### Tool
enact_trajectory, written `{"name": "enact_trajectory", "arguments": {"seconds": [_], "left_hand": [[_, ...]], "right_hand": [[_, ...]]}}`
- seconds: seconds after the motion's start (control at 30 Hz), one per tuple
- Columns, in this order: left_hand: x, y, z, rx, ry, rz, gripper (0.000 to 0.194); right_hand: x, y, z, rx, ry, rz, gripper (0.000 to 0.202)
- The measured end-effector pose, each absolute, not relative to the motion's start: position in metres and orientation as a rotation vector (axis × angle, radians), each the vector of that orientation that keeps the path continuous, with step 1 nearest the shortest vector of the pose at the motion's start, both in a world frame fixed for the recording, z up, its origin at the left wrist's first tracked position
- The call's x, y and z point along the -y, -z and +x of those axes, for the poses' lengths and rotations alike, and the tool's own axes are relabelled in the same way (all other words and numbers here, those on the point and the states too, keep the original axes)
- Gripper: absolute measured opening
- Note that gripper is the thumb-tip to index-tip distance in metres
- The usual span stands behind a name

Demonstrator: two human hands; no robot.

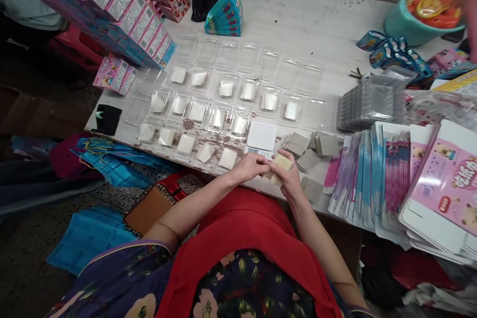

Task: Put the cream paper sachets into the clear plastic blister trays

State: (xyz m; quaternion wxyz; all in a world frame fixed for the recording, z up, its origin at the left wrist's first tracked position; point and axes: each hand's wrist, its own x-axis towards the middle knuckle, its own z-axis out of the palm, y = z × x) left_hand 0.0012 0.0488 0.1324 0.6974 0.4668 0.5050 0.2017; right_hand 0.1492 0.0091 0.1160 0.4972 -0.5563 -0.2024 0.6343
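Note:
My right hand [291, 179] is wrapped round a small stack of pale cards [282, 165] at the table's front edge. My left hand [250, 168] is closed, its fingertips pinching at the left side of that stack. Just beyond my hands lies a small white scale [261, 137]. Loose stacks of greyish cards [296, 143] rest right of the scale. To the left, rows of clear plastic trays [197, 111] hold pale cards or packets, and several pale stacks [227, 157] line the front edge.
Nested clear trays [367, 102] and folded printed cartons [439, 174] stand at the right. A teal bucket [400, 22] holds orange items at the back right, with a person's blurred arm beside it. Pink boxes [126, 15] are piled at the back left.

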Motion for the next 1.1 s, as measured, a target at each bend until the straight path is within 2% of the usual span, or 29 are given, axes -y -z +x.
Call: {"name": "enact_trajectory", "arguments": {"seconds": [0.2, 0.43, 0.83, 1.1], "left_hand": [[-0.036, -0.125, 0.018, -1.139, -0.504, 0.923, 0.016], [-0.036, -0.134, 0.022, -1.12, -0.368, 0.643, 0.014], [-0.023, -0.139, 0.035, -1.14, -0.396, 0.588, 0.012], [0.002, -0.115, 0.033, -1.205, -0.581, 0.641, 0.019]], "right_hand": [[-0.001, -0.109, 0.165, 0.452, -1.586, -1.298, 0.058], [0.007, -0.109, 0.174, 0.452, -1.696, -1.199, 0.056], [0.018, -0.098, 0.181, 0.408, -1.785, -1.113, 0.054], [0.025, -0.082, 0.185, 0.356, -1.734, -1.206, 0.049]]}}
